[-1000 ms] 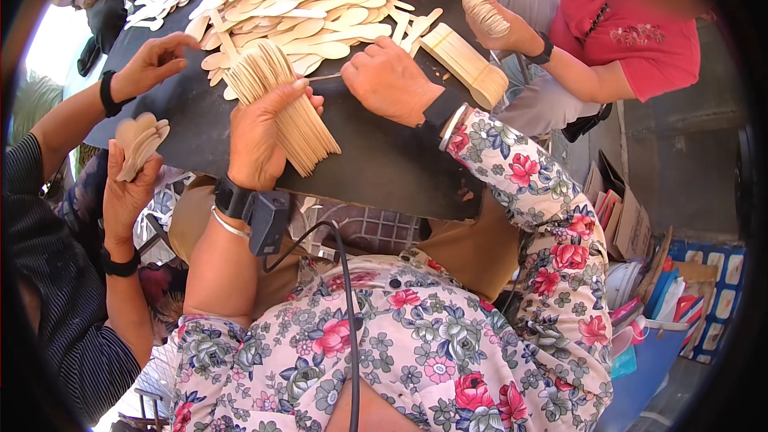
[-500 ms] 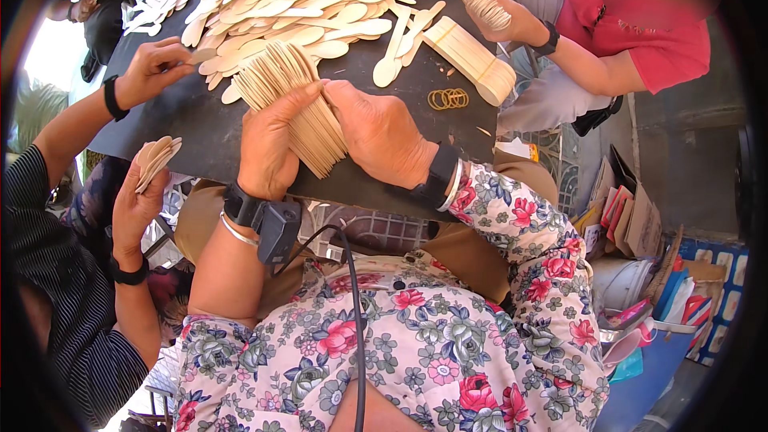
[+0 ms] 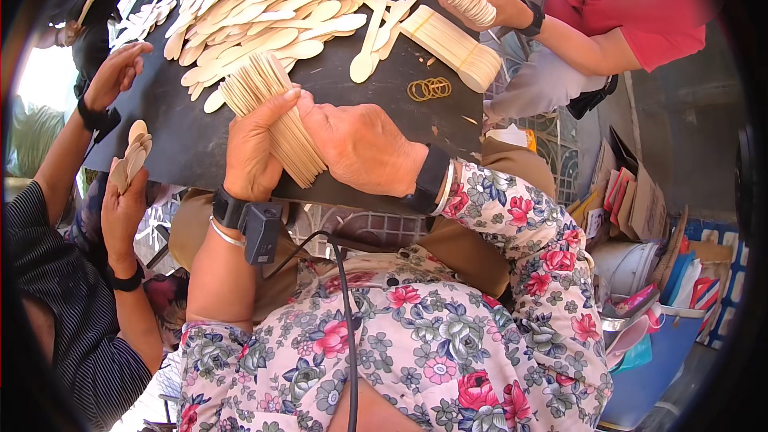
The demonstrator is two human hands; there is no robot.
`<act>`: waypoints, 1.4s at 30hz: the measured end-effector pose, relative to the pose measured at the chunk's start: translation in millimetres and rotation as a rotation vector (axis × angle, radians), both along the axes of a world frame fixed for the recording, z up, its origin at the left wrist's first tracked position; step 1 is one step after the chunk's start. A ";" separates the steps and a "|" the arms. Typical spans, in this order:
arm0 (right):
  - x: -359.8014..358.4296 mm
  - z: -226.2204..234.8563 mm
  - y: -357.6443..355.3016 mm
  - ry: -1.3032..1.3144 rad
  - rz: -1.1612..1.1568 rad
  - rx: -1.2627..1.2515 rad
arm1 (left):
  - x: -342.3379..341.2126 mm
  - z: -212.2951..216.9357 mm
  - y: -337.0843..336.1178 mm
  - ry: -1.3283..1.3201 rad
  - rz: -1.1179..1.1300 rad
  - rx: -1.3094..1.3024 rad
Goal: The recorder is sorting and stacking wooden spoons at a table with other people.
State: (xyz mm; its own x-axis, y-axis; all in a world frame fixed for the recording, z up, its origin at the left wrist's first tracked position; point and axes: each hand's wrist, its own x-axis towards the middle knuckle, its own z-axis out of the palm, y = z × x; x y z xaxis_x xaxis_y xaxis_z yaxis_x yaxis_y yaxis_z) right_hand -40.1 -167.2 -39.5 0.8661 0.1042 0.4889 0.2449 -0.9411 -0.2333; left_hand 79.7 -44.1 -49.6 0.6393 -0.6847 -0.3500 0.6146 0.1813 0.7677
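A thick bundle of wooden spoons stands tilted between my hands above the table's near edge. My left hand wraps round its left side, thumb across the front. Against its right side presses my right hand, closed, with thumb and curled fingers at the bundle; its fingertips are hidden. Just beyond, a big loose heap of wooden spoons spreads over the dark table. To the right lie a neat stack of spoons and several rubber bands.
At the left, a co-worker's hand holds a few spoons; their other hand is raised by the table. Across at the right, another person's hand holds a spoon bundle. A blue bin and cardboard stand at the lower right.
The table and its spoons have shifted left in the picture, along with my hands and the bundle. The left co-worker's raised hand has moved away from the heap and no longer shows a spoon.
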 end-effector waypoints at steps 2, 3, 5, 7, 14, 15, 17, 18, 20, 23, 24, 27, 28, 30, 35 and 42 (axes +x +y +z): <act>-0.3 3.5 -1.6 0.063 0.012 0.035 | 0.9 -2.4 0.7 0.022 0.009 -0.002; 1.3 4.9 -3.8 0.065 0.013 0.033 | 1.7 -2.8 1.7 0.036 0.034 0.002; 7.0 7.7 -13.8 0.015 0.001 0.173 | 2.1 -1.7 4.6 0.052 0.066 0.002; 13.3 6.5 -37.8 -0.036 -0.187 0.046 | -1.9 3.4 3.3 0.092 0.012 -0.012; 25.6 -15.1 -136.7 0.032 -0.400 -0.667 | -8.1 9.7 -2.9 0.067 -0.011 -0.028; 26.2 -20.1 -144.2 -0.026 -0.406 -0.782 | -9.0 11.3 -3.5 0.055 -0.018 -0.036; 43.9 -31.1 -144.0 -0.106 -0.373 -0.866 | -6.3 10.6 4.8 0.035 0.019 -0.020; 52.7 -35.7 -142.0 -0.065 -0.374 -0.840 | -5.4 10.5 8.6 0.023 0.038 -0.005; 54.8 -31.3 -141.6 0.011 -0.385 -0.798 | -6.0 15.2 10.2 0.017 0.050 -0.007; 36.6 -16.0 -144.3 0.065 -0.343 -0.687 | -7.5 18.0 3.4 0.030 0.017 -0.052; 35.5 -5.9 -134.3 0.115 -0.305 -0.616 | -6.6 17.4 5.2 0.016 0.021 -0.049; 37.6 -9.9 -128.7 0.071 -0.150 -0.542 | -5.4 18.0 8.6 -0.003 0.036 -0.037; 36.8 -10.0 -126.1 0.057 -0.130 -0.581 | -5.5 18.6 8.9 -0.008 0.039 -0.030; 33.2 -8.5 -117.7 0.027 -0.099 -0.534 | -6.2 19.1 9.0 -0.008 0.045 -0.038; 41.8 7.6 -113.3 -0.050 -0.118 -0.548 | -5.5 17.1 8.1 -0.029 0.053 -0.042; 47.5 13.7 -134.1 -0.023 -0.125 -0.590 | -5.3 18.0 7.7 -0.052 0.069 -0.035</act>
